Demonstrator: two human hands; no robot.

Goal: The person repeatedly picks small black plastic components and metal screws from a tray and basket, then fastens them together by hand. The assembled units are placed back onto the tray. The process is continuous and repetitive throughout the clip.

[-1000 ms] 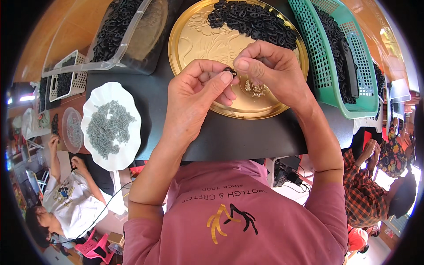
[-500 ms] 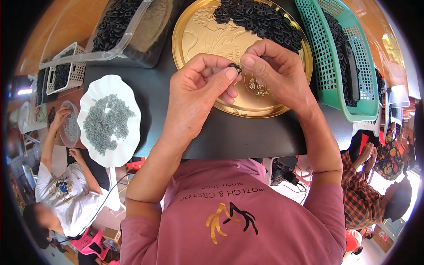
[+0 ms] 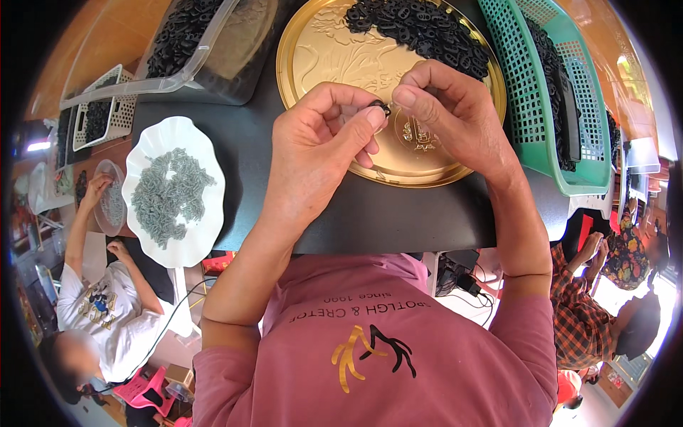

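My left hand (image 3: 320, 142) pinches a small black plastic piece (image 3: 382, 107) between thumb and forefinger, above the near part of a round gold tray (image 3: 316, 60). Just right of that piece is my right hand (image 3: 455, 117), its thumb and forefinger pressed together. Whatever sits between those fingertips is too small or hidden to make out. A heap of similar black plastic pieces (image 3: 434, 35) lies on the tray's far right side. To the left, a white scalloped dish (image 3: 213, 238) holds many small grey pieces (image 3: 171, 196), thin like springs or screws.
A green plastic basket (image 3: 530, 135) of black parts stands right of the tray. At the far left of the black table (image 3: 341, 224) is a clear bin (image 3: 206, 64) with more black pieces. Other people sit at left (image 3: 114, 306) and right (image 3: 587, 306); cables hang below the table.
My right hand has shifted slightly right, leaving a wider gap to the black piece. The left hand keeps its pinch on it, nearly still.
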